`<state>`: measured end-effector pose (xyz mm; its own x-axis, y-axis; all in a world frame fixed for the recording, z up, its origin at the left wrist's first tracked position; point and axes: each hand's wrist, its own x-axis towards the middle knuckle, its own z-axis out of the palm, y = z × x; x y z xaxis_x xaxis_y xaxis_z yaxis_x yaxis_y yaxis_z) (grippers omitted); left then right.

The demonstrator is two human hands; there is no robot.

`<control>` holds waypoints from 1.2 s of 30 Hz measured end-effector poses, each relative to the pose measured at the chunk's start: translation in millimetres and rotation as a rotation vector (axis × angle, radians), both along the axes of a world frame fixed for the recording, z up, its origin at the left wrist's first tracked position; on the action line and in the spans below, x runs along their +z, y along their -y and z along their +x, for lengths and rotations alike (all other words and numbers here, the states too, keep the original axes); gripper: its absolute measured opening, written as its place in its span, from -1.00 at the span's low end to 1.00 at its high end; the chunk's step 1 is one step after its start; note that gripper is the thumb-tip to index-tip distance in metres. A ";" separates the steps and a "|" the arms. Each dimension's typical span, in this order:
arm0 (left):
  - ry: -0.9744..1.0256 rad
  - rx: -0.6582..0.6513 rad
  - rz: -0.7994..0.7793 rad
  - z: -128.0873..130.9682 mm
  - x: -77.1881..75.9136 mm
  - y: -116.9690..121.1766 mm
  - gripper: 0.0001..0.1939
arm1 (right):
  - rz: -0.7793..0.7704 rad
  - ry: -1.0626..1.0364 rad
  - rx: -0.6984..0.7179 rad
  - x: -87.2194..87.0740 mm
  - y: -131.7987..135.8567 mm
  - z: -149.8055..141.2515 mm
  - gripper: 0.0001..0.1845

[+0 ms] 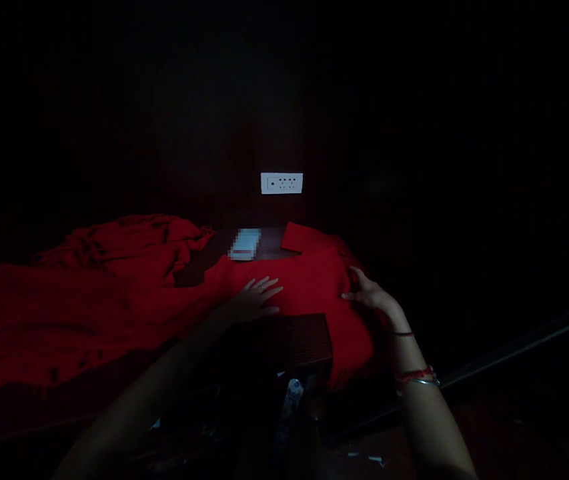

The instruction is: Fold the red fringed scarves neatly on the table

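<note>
A long red cloth (299,285) lies across a dark wooden surface, its right part hanging over the corner. My left hand (257,300) rests on the cloth with the fingers spread, palm down, a ring on one finger. At the right side of the cloth is my right hand (373,293), thumb and fingers apart around the bend of the fabric; part of its fingers is hard to see in the dark. On the left, the red fabric is loose and wrinkled, bunched into a heap (134,247).
Behind the cloth lies a pale, pixelated rectangular object (245,244). A white socket plate (281,183) is on the dark wall. The dark wooden surface (304,337) shows its front edge near me. A patterned strip (290,400) hangs below. Most surroundings are too dark to see.
</note>
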<state>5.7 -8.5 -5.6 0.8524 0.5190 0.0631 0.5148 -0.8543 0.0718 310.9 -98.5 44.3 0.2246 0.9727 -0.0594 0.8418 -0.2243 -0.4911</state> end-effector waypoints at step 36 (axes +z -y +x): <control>0.090 0.004 0.061 -7.7 9.6 1.8 -0.46 | 0.238 0.651 -0.188 14.4 29.8 -11.8 -0.61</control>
